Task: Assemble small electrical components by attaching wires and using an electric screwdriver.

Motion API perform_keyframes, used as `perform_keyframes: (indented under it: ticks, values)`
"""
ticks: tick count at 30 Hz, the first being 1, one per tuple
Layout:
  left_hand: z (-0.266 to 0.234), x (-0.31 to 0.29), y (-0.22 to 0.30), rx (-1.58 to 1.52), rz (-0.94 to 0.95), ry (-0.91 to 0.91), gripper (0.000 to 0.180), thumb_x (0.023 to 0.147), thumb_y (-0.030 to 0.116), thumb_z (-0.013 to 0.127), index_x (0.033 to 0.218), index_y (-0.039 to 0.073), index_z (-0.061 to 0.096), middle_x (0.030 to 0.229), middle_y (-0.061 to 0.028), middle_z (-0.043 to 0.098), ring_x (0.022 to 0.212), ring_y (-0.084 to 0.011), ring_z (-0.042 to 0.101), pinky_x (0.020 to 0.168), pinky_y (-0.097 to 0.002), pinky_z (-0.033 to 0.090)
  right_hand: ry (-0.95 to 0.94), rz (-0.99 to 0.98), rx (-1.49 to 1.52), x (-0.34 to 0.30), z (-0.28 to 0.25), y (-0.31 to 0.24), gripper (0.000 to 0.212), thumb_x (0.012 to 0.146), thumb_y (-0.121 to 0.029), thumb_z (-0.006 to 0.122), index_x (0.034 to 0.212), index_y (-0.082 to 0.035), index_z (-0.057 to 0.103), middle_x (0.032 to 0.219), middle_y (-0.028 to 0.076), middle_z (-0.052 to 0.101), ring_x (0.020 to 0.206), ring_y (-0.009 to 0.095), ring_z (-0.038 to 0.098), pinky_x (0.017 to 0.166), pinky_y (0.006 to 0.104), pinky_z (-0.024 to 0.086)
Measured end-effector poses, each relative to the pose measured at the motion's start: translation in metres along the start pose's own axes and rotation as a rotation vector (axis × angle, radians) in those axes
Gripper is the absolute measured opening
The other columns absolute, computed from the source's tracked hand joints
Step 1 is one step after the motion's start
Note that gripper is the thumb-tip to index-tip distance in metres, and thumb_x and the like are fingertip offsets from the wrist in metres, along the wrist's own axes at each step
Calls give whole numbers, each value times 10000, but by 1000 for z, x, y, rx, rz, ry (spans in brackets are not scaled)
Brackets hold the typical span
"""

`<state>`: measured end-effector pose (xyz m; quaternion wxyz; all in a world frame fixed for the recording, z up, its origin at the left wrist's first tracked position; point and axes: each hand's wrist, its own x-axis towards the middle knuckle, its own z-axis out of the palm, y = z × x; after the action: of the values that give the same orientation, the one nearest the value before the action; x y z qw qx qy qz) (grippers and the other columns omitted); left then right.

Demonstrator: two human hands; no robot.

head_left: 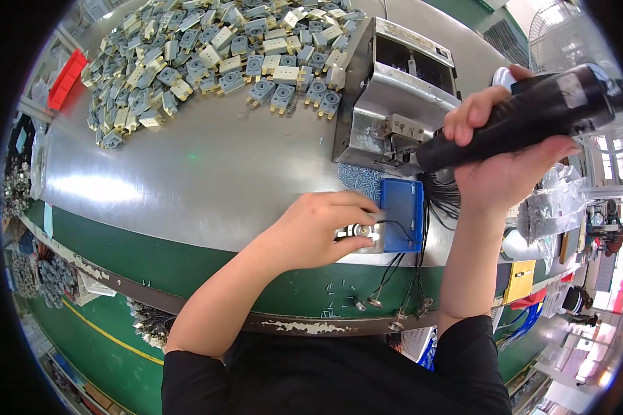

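Note:
My right hand (495, 138) is wrapped round a black electric screwdriver (526, 121), held slanting above the right of the bench. Its front end points at the outlet of a metal screw feeder (405, 104); the tip itself is hard to make out. Lower and to the left, my left hand (322, 225) pinches a small round metal part (362, 231) between thumb and fingers, partly covered by them. A black cable runs from that part across a shallow blue tray (402, 207). Beside the tray lies a heap of small bluish screws (360, 178).
A large pile of grey and cream box-shaped units (221, 52) covers the back of the steel bench (187, 180). Black cables (439, 197) with round metal ends hang over the front edge. Loose screws (331, 297) lie near that edge. A red bin (67, 78) stands far left.

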<state>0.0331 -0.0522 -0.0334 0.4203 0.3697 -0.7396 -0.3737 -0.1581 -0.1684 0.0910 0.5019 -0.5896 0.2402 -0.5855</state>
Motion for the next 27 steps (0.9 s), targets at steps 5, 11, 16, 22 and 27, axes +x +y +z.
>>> perform_keyframes:
  ticks: [5,11,16,22,27]
  values:
    - [-1,2,0,6,10,-4,261,801,118,874,1022,37,763,1180,-101,767,991,-310,762,832,-386,620,124,-69,-119,12,11,2,1149,815,-989,374,1452,-35,428,790,88,554,630,209,531,635,401,462]
    - [0,3,0,9,20,-2,253,806,117,872,1017,38,757,1178,-99,767,982,-304,763,823,-384,618,162,-49,-130,14,9,7,1146,815,-992,362,1455,-43,430,778,82,552,628,210,531,633,400,462]
    - [1,3,-1,4,27,2,251,809,117,869,1017,39,753,1174,-97,767,973,-302,762,817,-383,618,184,-54,-127,15,11,12,1126,821,-989,360,1443,-54,440,769,79,548,615,212,524,620,400,459]
    - [1,3,0,7,35,19,248,807,115,869,1012,38,754,1167,-94,769,971,-298,763,809,-383,618,163,-60,-137,16,9,14,1067,841,-983,346,1371,-65,467,764,85,546,612,215,529,614,398,461]
    - [0,2,0,12,36,15,251,806,117,870,1015,39,755,1164,-96,770,971,-300,764,813,-386,618,124,-46,-88,12,10,16,1000,852,-978,354,1272,-80,483,756,85,546,596,216,534,608,391,463]
